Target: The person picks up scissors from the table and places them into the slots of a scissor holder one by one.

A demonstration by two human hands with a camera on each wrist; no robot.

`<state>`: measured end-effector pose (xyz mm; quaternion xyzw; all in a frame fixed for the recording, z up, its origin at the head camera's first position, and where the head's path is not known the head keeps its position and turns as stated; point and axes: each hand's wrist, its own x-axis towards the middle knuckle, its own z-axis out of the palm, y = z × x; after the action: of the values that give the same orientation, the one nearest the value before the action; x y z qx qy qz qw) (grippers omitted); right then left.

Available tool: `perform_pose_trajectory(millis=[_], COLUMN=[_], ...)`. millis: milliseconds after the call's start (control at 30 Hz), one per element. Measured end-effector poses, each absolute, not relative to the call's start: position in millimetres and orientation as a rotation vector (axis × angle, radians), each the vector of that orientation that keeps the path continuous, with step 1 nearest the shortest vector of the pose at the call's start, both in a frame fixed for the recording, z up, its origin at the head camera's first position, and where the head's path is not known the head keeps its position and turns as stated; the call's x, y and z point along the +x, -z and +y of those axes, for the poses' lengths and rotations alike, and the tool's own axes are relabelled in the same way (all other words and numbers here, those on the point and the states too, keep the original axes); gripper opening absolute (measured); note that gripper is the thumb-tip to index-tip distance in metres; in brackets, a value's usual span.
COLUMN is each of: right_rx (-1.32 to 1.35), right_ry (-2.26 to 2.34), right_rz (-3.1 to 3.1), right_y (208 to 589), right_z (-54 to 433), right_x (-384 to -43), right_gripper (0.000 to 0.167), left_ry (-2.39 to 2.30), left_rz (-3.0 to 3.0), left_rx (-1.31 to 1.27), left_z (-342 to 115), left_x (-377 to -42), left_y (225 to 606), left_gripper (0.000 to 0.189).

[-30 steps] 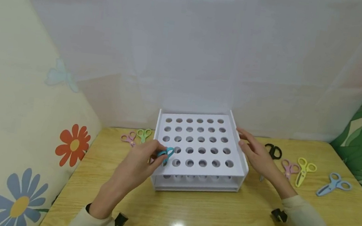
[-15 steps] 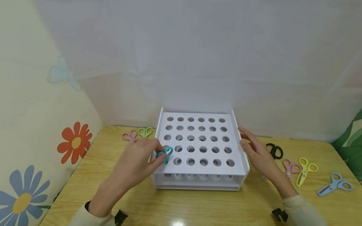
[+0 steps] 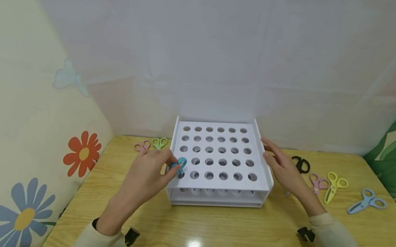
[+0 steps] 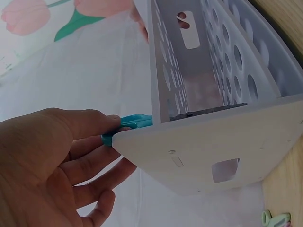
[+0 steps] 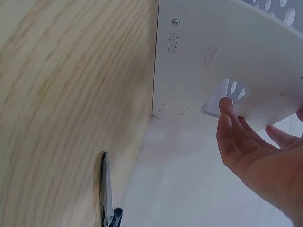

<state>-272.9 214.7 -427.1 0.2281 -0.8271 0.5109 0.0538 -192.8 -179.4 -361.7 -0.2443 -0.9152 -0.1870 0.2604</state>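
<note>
My left hand [image 3: 147, 174] pinches the teal handles of a pair of scissors [image 3: 182, 162] between thumb and fingers at the front left of a white rack with rows of round holes [image 3: 213, 184]. In the left wrist view, the scissors' dark blade [image 4: 208, 111] extends below the top board, inside the rack; the teal handle [image 4: 135, 121] stays above it. My right hand [image 3: 283, 170] touches the rack's right side panel [image 5: 194, 61] with lightly bent fingers. One fingertip [image 5: 226, 105] is at the panel's cutout in the right wrist view.
Pink scissors [image 3: 143, 146] and green scissors [image 3: 159, 143] lie left of the rack. Black scissors [image 3: 301, 165], pink scissors [image 3: 318, 183], yellow scissors [image 3: 332, 186] and blue scissors [image 3: 366, 201] lie to its right on the wooden table [image 3: 229, 235]. A white sheet [image 3: 219, 61] hangs behind.
My left hand has turned the teal scissors more upright and lowered them at the front left hole. The right hand stays at the side panel. The view has shifted slightly.
</note>
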Motion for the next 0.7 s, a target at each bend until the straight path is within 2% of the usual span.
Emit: perform_pose_trajectory(millis=[700], right_rx=[0.711], right_ry=[-1.535], right_rz=[-2.504], right_y=[428.3], right_z=[215.4], right_x=[-273.9], right_gripper=[0.05], left_ry=[0.38], left_rz=[-2.61], left_rx=[-0.635], left_z=[-170.5], left_x=[-189.2], left_y=[362.4], left_gripper=[0.016])
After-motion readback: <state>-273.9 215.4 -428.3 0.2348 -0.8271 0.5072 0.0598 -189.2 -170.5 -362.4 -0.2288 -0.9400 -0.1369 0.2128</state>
